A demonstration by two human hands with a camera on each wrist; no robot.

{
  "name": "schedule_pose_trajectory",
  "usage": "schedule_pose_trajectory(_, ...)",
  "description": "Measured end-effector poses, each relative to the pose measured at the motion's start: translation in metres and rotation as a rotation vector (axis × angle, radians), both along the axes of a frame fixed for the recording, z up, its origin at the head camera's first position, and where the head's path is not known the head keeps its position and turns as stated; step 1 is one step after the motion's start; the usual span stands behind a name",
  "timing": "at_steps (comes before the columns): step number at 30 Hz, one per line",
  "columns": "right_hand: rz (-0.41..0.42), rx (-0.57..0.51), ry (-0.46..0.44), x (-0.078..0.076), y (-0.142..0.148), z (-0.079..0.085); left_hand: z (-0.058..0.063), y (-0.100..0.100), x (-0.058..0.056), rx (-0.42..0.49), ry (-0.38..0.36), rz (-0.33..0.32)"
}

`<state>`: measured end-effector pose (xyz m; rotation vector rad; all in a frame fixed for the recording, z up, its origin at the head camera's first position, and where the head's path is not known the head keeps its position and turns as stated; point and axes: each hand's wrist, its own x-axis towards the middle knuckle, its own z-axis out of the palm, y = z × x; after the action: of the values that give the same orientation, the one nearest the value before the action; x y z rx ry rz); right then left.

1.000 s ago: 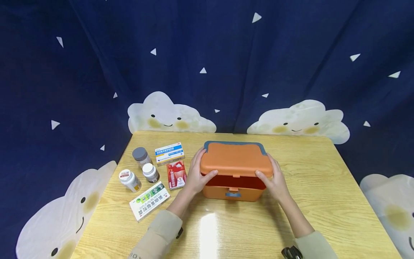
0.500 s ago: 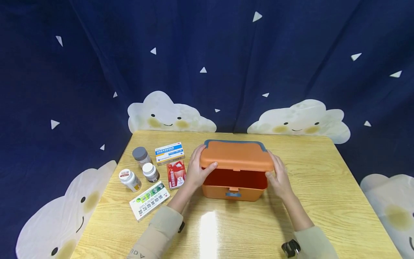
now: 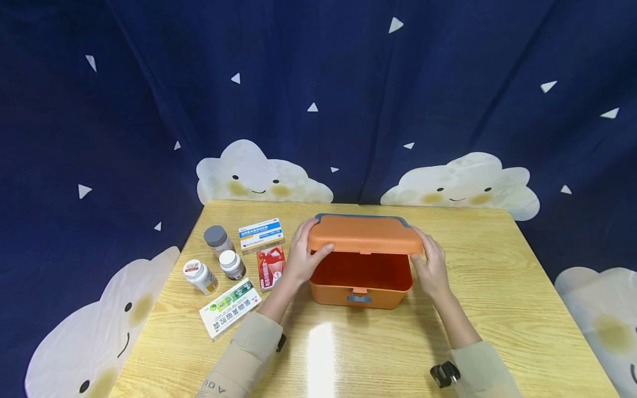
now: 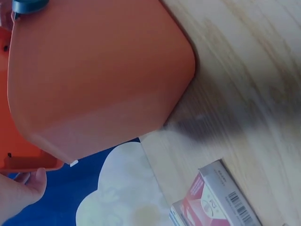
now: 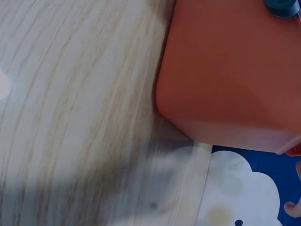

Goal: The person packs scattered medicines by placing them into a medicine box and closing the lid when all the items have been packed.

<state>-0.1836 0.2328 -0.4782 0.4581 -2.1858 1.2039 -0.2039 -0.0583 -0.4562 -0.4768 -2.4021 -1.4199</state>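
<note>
An orange storage box (image 3: pixel 333 296) with a blue latch (image 3: pixel 359 299) stands on the wooden table. Its orange lid (image 3: pixel 365 232), trimmed with a blue handle along the back, is tilted up, and the dark red inside shows below it. My left hand (image 3: pixel 301 258) grips the lid's left edge, thumb at the front corner. At the right edge, my right hand (image 3: pixel 432 270) holds the lid with its thumb near the underside. In the left wrist view, fingertips (image 4: pixel 36 182) touch the raised lid; the box wall (image 4: pixel 103 75) fills much of that view.
Left of the box lie a red medicine box (image 3: pixel 271 268), a blue-and-white medicine box (image 3: pixel 261 235) and a green-and-white one (image 3: pixel 230 308). Nearby stand a grey-capped bottle (image 3: pixel 218 240) and two white-capped bottles (image 3: pixel 231 265). A dark blue curtain (image 3: pixel 348 99) hangs behind the table.
Both hands have raised the lid's front edge, tilting it back, so the opening is wider. The right hand has shifted slightly outward and up. The medicines have stayed where they were.
</note>
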Motion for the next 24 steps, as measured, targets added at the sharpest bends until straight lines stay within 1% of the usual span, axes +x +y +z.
schedule_pose_trajectory(6,-0.036,-0.022,0.022,-0.001,-0.004,0.007,-0.001,-0.005,-0.008,-0.018,0.073,-0.051)
schedule_pose_trajectory(9,-0.044,-0.029,0.035,-0.004,-0.006,0.01,-0.001,-0.008,-0.013,-0.008,0.11,-0.079)
schedule_pose_trajectory(11,-0.051,-0.041,0.027,-0.006,-0.006,0.012,-0.001,-0.009,-0.017,0.006,0.129,-0.095)
schedule_pose_trajectory(14,-0.075,-0.064,-0.02,-0.007,-0.007,0.015,-0.001,-0.01,-0.021,0.027,0.14,-0.109)
schedule_pose_trajectory(17,-0.091,-0.085,-0.073,-0.008,-0.009,0.018,-0.001,-0.01,-0.025,0.056,0.131,-0.111)
schedule_pose_trajectory(21,-0.12,-0.074,-0.123,-0.01,-0.011,0.024,0.0,-0.01,-0.031,0.098,0.113,-0.108)
schedule_pose_trajectory(24,-0.141,-0.056,-0.143,-0.013,-0.012,0.029,0.001,-0.009,-0.035,0.125,0.117,-0.107)
